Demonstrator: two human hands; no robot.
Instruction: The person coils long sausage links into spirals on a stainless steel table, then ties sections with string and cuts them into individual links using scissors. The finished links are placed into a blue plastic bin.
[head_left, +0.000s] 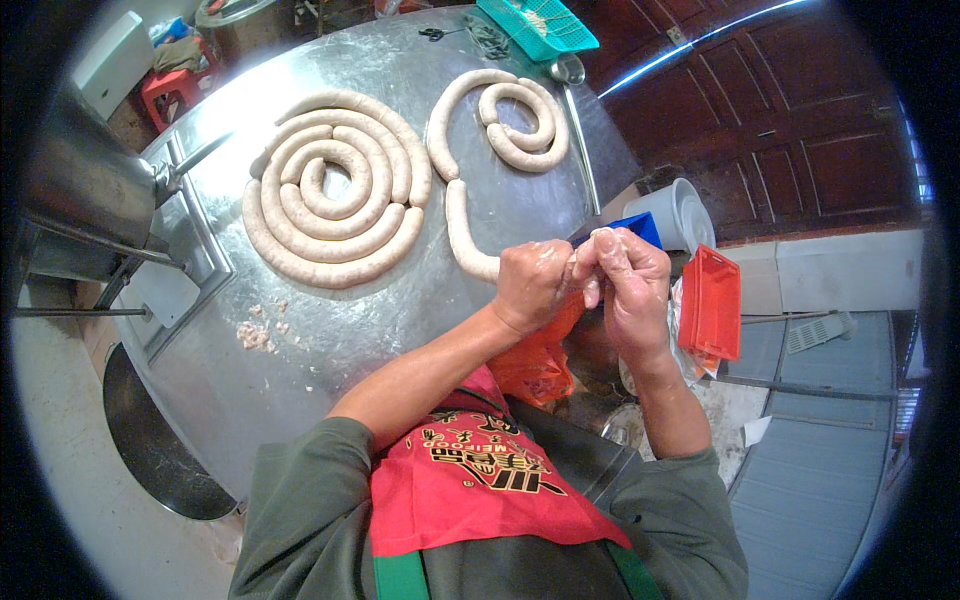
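My left hand (534, 281) is closed around the end of a pale sausage (466, 232), which runs down from a linked chain on the metal table (360, 352). Close beside it, my right hand (626, 274) pinches what looks like the casing end between thumb and fingers. The fingers hide most of that end. Farther up, the same chain curls into a small coil (559, 142). To its left lies a larger sausage coil (337, 187), wound in several rings. Both hands look wet and smeared.
Meat scraps (257, 334) lie at the table's left. A steel cylinder machine (82, 165) stands beyond that edge. A long-handled ladle (568, 71), a teal basket (536, 26) and scissors (433, 34) sit at the back. A red crate (709, 304) and a white bucket (671, 214) are at right.
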